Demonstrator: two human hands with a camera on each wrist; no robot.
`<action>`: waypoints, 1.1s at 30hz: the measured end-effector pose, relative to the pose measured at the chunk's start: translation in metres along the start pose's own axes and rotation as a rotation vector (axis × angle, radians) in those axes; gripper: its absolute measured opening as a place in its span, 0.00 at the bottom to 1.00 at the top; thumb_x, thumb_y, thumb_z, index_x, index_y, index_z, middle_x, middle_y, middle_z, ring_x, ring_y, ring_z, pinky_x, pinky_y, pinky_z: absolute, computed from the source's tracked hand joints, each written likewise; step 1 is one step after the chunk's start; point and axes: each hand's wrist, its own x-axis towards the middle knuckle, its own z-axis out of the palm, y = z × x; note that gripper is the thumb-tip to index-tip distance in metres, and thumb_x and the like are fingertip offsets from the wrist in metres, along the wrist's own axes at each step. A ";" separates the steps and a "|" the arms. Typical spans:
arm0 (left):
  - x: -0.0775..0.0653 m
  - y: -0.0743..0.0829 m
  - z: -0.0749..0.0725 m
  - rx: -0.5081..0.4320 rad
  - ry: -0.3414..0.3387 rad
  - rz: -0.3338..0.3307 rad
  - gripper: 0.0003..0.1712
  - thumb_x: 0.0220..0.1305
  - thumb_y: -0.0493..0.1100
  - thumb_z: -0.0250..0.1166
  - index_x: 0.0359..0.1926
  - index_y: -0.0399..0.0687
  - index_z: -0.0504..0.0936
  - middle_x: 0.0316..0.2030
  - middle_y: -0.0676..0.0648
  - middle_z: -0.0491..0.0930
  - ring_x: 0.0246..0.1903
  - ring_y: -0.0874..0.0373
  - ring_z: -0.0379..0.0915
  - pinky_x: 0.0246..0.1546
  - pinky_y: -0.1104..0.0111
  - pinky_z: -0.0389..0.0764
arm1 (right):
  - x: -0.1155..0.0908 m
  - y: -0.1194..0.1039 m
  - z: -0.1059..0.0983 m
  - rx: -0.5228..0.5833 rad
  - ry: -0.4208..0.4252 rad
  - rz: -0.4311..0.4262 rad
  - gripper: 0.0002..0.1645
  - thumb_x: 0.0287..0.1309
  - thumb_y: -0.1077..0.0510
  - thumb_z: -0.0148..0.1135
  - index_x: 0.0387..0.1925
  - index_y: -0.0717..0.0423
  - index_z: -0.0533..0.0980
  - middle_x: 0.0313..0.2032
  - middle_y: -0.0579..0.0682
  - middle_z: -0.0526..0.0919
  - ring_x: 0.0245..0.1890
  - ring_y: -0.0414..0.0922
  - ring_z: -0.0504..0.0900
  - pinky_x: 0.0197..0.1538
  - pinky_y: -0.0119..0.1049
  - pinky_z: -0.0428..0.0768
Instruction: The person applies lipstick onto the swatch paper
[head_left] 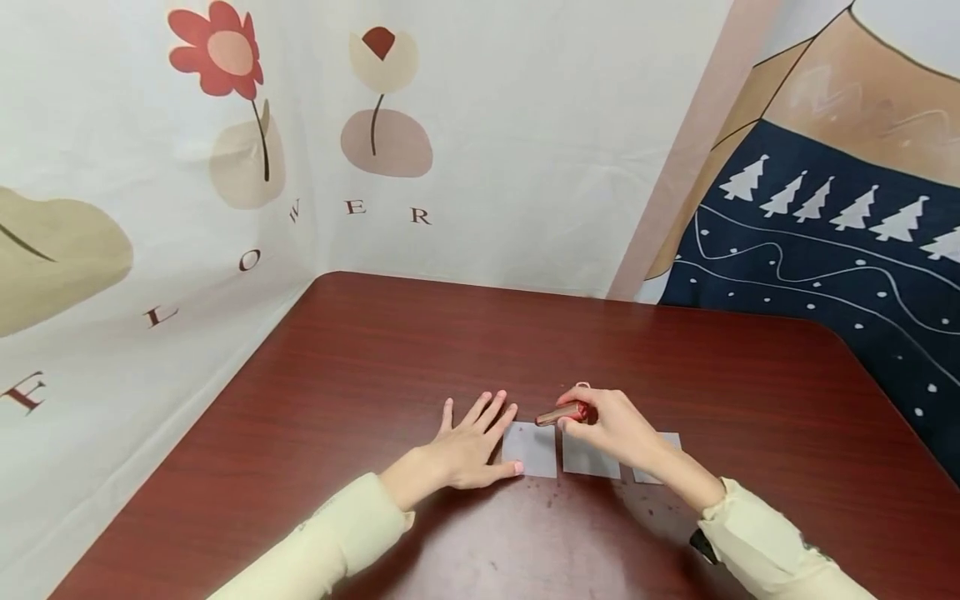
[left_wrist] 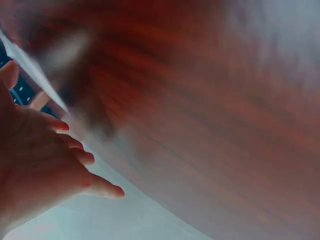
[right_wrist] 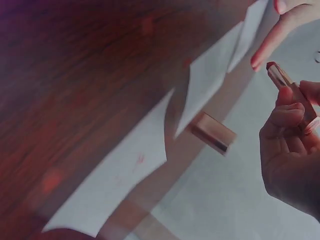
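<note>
My right hand (head_left: pixel 615 423) grips a lipstick (right_wrist: pixel 281 76) with a shiny rose-gold tube, its red tip pointing left over the leftmost white paper square (head_left: pixel 530 457). My left hand (head_left: pixel 467 450) lies flat with fingers spread, the thumb on that square's near-left corner. A middle paper square (head_left: pixel 591 461) lies beneath my right hand. Partly hidden by my right forearm is a third square (head_left: pixel 647 477); in the right wrist view, faint red marks show on the nearest square (right_wrist: pixel 122 172). A rose-gold lipstick cap (right_wrist: pixel 214 134) stands on the table beside the squares.
The dark red wooden table (head_left: pixel 420 350) has a rounded far-left corner. White cloth (head_left: pixel 517 167) printed with flowers and letters hangs behind and left of it. On the right hangs a navy cloth (head_left: pixel 810 250) with white trees. Small dark specks dot the table near the squares.
</note>
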 end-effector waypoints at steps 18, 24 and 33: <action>0.012 -0.011 0.008 0.085 -0.072 -0.009 0.44 0.61 0.74 0.41 0.73 0.66 0.41 0.73 0.50 0.32 0.70 0.54 0.27 0.61 0.41 0.32 | 0.010 0.008 0.017 -0.135 -0.038 -0.127 0.15 0.52 0.62 0.67 0.43 0.62 0.79 0.18 0.36 0.70 0.17 0.32 0.65 0.21 0.27 0.68; 0.013 -0.010 0.007 0.089 -0.071 -0.009 0.45 0.61 0.74 0.41 0.73 0.66 0.41 0.73 0.50 0.32 0.70 0.53 0.26 0.61 0.41 0.32 | 0.012 0.007 0.018 -0.169 -0.016 -0.132 0.15 0.51 0.62 0.68 0.42 0.62 0.79 0.18 0.37 0.70 0.17 0.32 0.64 0.20 0.27 0.67; 0.015 -0.014 0.012 0.063 -0.078 -0.007 0.46 0.60 0.75 0.40 0.73 0.67 0.40 0.72 0.50 0.30 0.70 0.54 0.24 0.60 0.41 0.30 | 0.012 0.007 0.019 -0.210 -0.028 -0.148 0.16 0.50 0.61 0.69 0.42 0.61 0.79 0.22 0.40 0.75 0.18 0.32 0.64 0.20 0.27 0.67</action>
